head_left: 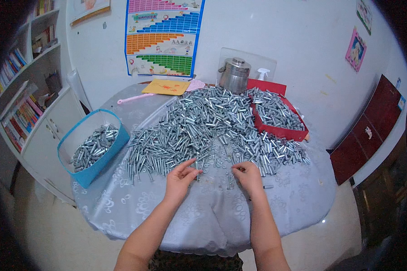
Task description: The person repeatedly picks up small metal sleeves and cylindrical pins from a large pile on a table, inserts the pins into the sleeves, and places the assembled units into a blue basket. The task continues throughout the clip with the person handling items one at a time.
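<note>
A broad heap of silvery metal bolts [181, 133], some with sleeves around their shanks, spreads across the table. At its near edge, my left hand [178, 180] has its thumb and index finger apart, beside a few upright-looking bolts; no held piece shows clearly. To the right, my right hand [250, 177] has its thumb and fingertips pinched together at the heap's edge. Whatever is in that pinch is too small to make out. Several loose bolts and small round pieces lie between the two hands.
A blue-rimmed bin [96, 161] of metal parts stands at the left edge, and a red box [282, 133] of similar parts at the back right. Behind the heap are a steel pot [234, 77], a yellow envelope [166, 87] and a pink-handled item [135, 98]. Grey cloth [203, 221] covers the table.
</note>
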The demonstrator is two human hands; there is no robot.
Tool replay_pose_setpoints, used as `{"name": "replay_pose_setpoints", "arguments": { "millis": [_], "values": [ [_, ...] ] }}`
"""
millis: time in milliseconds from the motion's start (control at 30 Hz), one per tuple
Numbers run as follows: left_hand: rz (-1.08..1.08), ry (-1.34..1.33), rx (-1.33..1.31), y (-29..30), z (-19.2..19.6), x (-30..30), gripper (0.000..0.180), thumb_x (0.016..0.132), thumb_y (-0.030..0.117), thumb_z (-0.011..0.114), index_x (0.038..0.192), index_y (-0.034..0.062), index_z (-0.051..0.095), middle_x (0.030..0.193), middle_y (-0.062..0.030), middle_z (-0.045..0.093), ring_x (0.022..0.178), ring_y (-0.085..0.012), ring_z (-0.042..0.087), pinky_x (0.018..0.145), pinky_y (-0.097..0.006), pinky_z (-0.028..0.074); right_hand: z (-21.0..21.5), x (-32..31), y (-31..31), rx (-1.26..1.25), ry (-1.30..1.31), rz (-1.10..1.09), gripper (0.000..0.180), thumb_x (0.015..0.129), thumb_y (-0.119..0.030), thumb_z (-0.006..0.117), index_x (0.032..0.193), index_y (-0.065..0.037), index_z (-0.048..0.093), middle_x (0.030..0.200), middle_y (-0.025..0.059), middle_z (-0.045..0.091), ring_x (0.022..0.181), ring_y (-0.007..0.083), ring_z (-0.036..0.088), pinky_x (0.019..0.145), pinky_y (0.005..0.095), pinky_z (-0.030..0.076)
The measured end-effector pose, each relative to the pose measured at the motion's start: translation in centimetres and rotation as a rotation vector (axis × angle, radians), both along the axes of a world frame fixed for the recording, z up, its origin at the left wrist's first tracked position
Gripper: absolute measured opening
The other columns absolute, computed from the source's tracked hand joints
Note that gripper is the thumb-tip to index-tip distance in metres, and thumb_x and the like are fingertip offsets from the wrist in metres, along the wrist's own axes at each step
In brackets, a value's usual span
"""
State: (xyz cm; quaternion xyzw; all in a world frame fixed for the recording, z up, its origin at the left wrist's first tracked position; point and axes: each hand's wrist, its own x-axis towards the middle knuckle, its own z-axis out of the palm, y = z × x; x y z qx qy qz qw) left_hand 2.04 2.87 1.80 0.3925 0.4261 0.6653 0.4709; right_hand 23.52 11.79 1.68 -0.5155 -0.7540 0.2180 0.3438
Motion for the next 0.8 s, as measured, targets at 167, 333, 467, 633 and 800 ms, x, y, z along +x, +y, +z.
{"name": "replay_pose_setpoints", "arguments": {
  "millis": [167, 333, 467, 633, 800],
  "values": [
    [-0.002, -0.023, 0.002, 0.0, -0.1, 0.0, 0.035, 0.079, -0.001, 0.057, 0.114, 0.0023, 0.052, 0.083, -0.0061, 0.062, 0.081, -0.0099, 0.058, 0.068, -0.019, 0.043, 0.2, -1.4, -1.0, 0.135, -0.2, 0.078, 0.017, 0.068, -0.018, 0.064, 0.08, -0.006, 0.066, 0.078, 0.0118, 0.061, 0.079, 0.0285, 0.056, 0.072, 0.0363, 0.043],
    [-0.001, -0.025, -0.033, 0.0, 0.0, -0.1, 0.033, 0.08, 0.001, 0.057, 0.113, 0.002, 0.052, 0.085, -0.0074, 0.063, 0.08, -0.0092, 0.058, 0.065, -0.019, 0.043, 0.3, -1.3, -0.4, 0.237, -0.255, -0.012, 0.015, 0.07, -0.014, 0.061, 0.082, -0.006, 0.066, 0.083, 0.0117, 0.059, 0.084, 0.0284, 0.054, 0.075, 0.0371, 0.043],
    [-0.011, -0.039, -0.027, 0.0, -0.1, -0.1, 0.032, 0.08, 0.002, 0.056, 0.112, 0.0018, 0.053, 0.086, -0.0085, 0.064, 0.076, -0.0083, 0.057, 0.064, -0.019, 0.043, -0.3, -3.1, -0.4, 0.423, -0.186, 0.178, 0.015, 0.07, -0.013, 0.06, 0.082, -0.006, 0.066, 0.091, 0.0101, 0.058, 0.089, 0.0285, 0.052, 0.077, 0.039, 0.04],
    [0.006, -0.065, -0.036, 0.0, 0.0, -0.1, 0.032, 0.08, 0.003, 0.056, 0.112, 0.0011, 0.052, 0.086, -0.0093, 0.064, 0.073, -0.0086, 0.057, 0.062, -0.021, 0.046, -0.7, -4.0, -0.1, 0.42, -0.287, 0.177, 0.02, 0.07, -0.014, 0.061, 0.088, -0.008, 0.064, 0.096, 0.0091, 0.056, 0.093, 0.0281, 0.049, 0.083, 0.04, 0.037],
    [-0.008, -0.063, -0.038, 0.0, -0.2, -0.3, 0.032, 0.08, 0.003, 0.056, 0.112, 0.0009, 0.052, 0.087, -0.0094, 0.064, 0.075, -0.0098, 0.058, 0.061, -0.021, 0.047, -0.1, -4.1, 0.1, 0.48, -0.305, 0.123, 0.019, 0.069, -0.016, 0.062, 0.087, -0.01, 0.065, 0.098, 0.0097, 0.055, 0.096, 0.0275, 0.048, 0.085, 0.0389, 0.035]
  ]
}}
